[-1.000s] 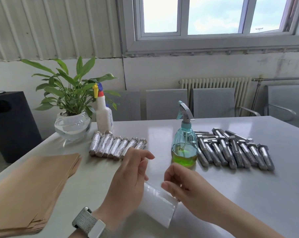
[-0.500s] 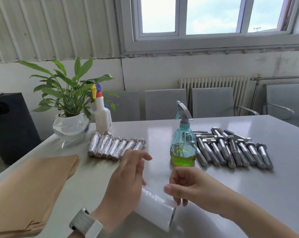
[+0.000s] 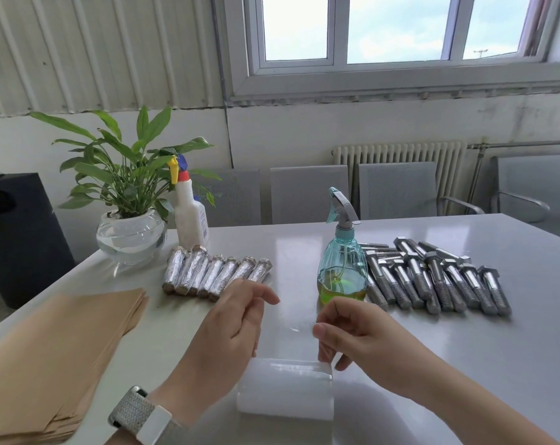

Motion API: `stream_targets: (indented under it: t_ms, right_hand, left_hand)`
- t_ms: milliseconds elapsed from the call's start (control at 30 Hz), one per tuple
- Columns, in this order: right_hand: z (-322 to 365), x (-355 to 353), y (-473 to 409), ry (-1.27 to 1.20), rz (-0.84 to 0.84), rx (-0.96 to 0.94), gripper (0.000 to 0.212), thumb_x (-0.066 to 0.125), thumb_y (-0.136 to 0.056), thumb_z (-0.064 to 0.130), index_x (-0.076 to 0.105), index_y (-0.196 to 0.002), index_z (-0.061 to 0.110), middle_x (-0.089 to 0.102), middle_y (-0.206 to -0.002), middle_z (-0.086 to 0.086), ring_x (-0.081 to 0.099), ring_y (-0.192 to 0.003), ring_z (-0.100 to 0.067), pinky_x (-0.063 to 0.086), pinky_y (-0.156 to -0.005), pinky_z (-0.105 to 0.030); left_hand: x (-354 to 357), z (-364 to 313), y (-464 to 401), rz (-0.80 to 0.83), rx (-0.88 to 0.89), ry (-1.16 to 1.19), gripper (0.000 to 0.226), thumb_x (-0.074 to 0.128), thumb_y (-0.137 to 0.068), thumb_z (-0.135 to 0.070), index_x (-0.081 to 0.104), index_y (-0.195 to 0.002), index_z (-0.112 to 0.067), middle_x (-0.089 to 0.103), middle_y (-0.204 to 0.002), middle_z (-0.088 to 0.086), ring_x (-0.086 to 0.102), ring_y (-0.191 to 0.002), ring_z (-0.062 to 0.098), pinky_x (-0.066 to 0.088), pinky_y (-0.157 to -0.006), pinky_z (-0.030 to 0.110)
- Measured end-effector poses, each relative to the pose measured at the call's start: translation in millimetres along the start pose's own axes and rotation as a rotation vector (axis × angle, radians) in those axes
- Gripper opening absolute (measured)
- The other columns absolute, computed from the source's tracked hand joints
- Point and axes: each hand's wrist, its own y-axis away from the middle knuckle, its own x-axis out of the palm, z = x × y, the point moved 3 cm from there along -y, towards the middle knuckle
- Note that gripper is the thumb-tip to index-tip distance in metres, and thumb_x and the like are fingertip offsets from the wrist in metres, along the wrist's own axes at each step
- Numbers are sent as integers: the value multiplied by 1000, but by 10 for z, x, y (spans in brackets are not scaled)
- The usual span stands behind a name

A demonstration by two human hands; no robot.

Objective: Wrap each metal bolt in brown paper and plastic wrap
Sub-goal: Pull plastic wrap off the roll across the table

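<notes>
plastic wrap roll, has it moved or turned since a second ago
Yes. The plastic wrap roll has turned from angled to lying square across the table, nearer the person, judged against the teal spray bottle.

Spray bottle (image 3: 342,268) btwn hands & bolts (image 3: 432,277)

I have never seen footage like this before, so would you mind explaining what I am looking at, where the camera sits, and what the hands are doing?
There is no machine here: a person wears one wide-angle camera on the head, looking down at their own two bare hands.

On the grey table lies a roll of plastic wrap. The left hand and right hand hover just above it; a clear sheet seems stretched between them, but the grip is hard to tell.

A stack of brown paper lies at the left, a row of wrapped bolts behind it, and bare metal bolts at the right beside a teal spray bottle. A potted plant and a white bottle stand at the back.
</notes>
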Motion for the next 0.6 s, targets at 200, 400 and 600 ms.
stream_targets:
  t_ms: [200, 400, 600]
  right_hand:
    - [59, 38, 23, 75, 19, -69, 18, 57, -97, 20, 58, -81, 29, 68, -70, 1, 65, -74, -22, 54, -65, -26]
    - [67, 34, 44, 106, 32, -105, 17, 57, -98, 22, 56, -84, 31, 69, -72, 5, 65, -74, -20, 54, -66, -28]
    - [62, 30, 44, 118, 31, -105, 18, 56, -97, 22, 56, -83, 33, 70, -73, 4, 66, -74, -18, 54, -67, -28]
  left_hand:
    - [30, -97, -15, 92, 0, 78, 37, 47, -89, -64, 66, -92, -33, 53, -59, -20, 45, -49, 0, 40, -52, 15]
    - [-7, -76, -45, 271, -151, 186, 47, 65, -69, -71, 72, -94, -32, 47, -58, -15, 33, -44, 13, 30, -45, 19]
    - [-159, 29, -52, 458, -202, 62, 58, 57, -68, -80, 73, -98, -34, 61, -74, -16, 54, -63, 2, 42, -53, 18]
